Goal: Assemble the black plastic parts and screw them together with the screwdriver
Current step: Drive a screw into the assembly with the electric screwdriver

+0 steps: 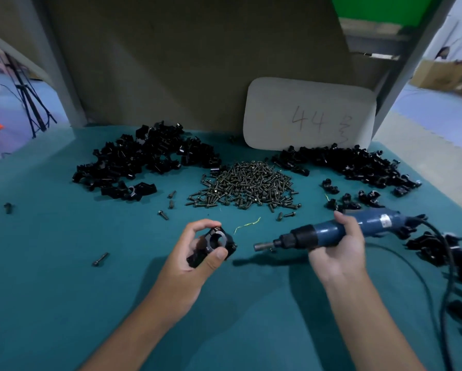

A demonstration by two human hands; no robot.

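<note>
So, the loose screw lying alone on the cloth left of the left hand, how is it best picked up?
Pinch the screw across its thin shaft, coming from above. It lies flat and aslant on the green cloth with open space on all sides, so two fingertips could probably close across the shaft unhindered.

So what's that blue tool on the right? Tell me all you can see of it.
It is a powered screwdriver with a glossy dark-blue barrel, a black collar and a short metal tip pointing left, towards the black plastic part in the left hand, with a gap between them. The right hand grips the barrel, holding it roughly level just above the green table cover. A black cable leaves its rear end, which carries a pale label.
</note>
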